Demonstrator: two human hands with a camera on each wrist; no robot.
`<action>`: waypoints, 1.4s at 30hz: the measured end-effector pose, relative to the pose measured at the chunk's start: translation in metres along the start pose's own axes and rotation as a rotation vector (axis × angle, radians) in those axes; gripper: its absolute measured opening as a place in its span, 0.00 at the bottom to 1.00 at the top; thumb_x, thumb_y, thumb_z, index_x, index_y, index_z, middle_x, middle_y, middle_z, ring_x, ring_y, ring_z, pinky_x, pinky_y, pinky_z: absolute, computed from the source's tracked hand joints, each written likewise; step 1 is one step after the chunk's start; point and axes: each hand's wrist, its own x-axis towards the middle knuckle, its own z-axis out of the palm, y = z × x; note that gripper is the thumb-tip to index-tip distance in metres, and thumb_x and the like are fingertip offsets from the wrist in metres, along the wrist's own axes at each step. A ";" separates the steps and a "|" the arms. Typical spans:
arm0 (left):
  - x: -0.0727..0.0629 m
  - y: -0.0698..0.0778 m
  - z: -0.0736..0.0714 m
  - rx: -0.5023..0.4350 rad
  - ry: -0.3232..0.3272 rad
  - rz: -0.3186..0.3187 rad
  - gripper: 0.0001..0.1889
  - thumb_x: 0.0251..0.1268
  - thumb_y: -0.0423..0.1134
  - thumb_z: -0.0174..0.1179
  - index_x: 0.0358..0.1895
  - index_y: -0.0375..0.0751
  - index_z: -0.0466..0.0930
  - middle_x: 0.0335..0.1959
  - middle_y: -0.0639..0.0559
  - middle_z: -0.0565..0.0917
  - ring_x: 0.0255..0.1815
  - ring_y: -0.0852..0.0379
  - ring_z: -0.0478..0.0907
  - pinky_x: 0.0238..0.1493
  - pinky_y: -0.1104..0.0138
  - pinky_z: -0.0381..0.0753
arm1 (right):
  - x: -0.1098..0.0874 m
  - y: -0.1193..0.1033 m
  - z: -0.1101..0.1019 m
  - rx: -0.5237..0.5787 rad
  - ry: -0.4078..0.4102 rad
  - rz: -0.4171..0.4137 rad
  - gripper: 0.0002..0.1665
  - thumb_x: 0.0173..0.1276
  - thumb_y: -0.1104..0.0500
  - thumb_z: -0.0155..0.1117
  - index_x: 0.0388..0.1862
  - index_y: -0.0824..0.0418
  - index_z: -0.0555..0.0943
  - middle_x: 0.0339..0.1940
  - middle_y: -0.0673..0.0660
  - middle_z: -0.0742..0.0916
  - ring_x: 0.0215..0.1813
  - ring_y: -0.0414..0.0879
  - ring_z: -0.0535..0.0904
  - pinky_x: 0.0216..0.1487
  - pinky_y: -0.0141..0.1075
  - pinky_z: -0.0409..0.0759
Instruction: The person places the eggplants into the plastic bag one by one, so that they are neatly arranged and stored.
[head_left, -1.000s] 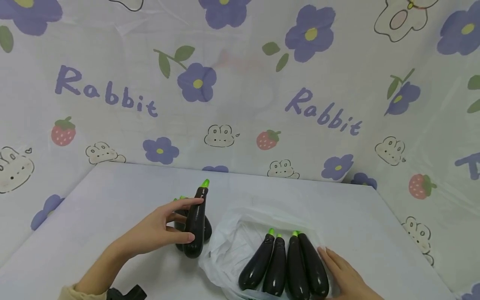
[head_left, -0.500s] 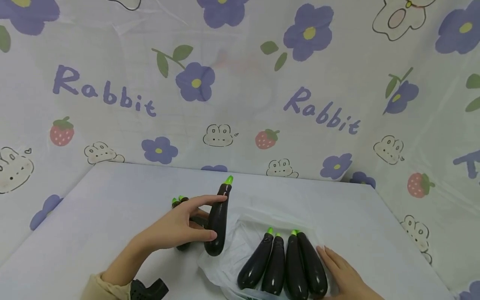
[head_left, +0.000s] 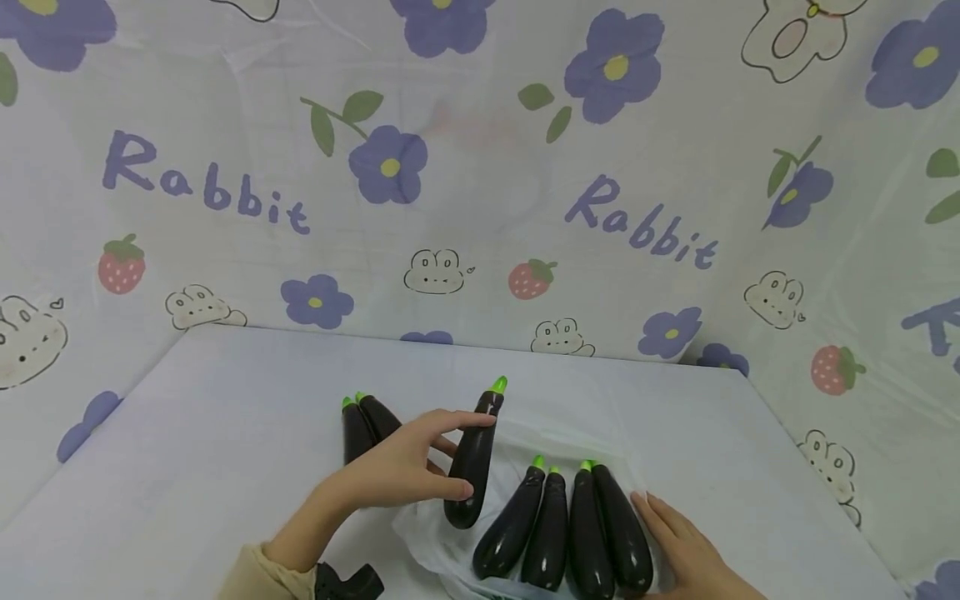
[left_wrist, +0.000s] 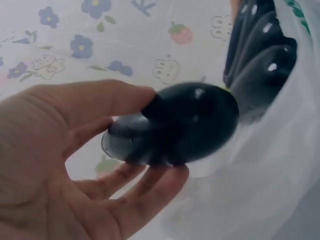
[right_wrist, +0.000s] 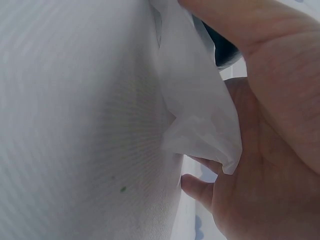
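In the head view my left hand point(head_left: 408, 467) grips a glossy dark eggplant point(head_left: 474, 467) with a green stem, held over the left part of a white plastic bag point(head_left: 427, 533). Thumb and fingertips press its opposite sides in the left wrist view, where the eggplant point(left_wrist: 195, 122) is seen from its rounded end. Several eggplants point(head_left: 547, 533) lie side by side in the bag. Against the bag's right side rests my right hand point(head_left: 693, 550), its fingers fairly straight. The right wrist view has a fold of the bag point(right_wrist: 200, 110) lying against the palm.
Two more eggplants point(head_left: 363, 429) lie on the white table point(head_left: 247, 400), partly hidden behind my left hand. A printed cloth point(head_left: 480, 208) with flowers and rabbits hangs behind the table's far edge. A black device point(head_left: 348, 583) is at my left wrist.
My left hand has carried its eggplant rightward, from beside the two eggplants on the table to over the bag, and lowered it slightly. My right hand stays by the bag.
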 end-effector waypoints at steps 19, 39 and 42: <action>0.008 -0.005 0.015 0.353 -0.190 -0.020 0.37 0.62 0.34 0.65 0.74 0.58 0.64 0.70 0.49 0.66 0.56 0.58 0.71 0.49 0.65 0.75 | -0.002 -0.011 -0.006 0.080 -0.042 0.087 0.76 0.37 0.36 0.84 0.77 0.68 0.56 0.72 0.73 0.63 0.69 0.72 0.59 0.58 0.70 0.63; 0.005 -0.009 0.019 0.267 -0.299 -0.125 0.30 0.59 0.43 0.72 0.67 0.56 0.76 0.62 0.62 0.75 0.45 0.64 0.78 0.47 0.67 0.78 | -0.003 -0.012 -0.004 0.054 -0.008 0.045 0.74 0.36 0.38 0.85 0.75 0.69 0.58 0.71 0.73 0.64 0.68 0.72 0.60 0.56 0.69 0.65; 0.005 -0.010 0.019 0.260 -0.296 -0.132 0.30 0.58 0.43 0.72 0.66 0.57 0.76 0.62 0.62 0.75 0.45 0.64 0.79 0.47 0.66 0.78 | -0.003 -0.011 -0.002 0.032 0.004 0.021 0.74 0.36 0.37 0.85 0.75 0.70 0.59 0.70 0.74 0.65 0.67 0.72 0.61 0.56 0.69 0.65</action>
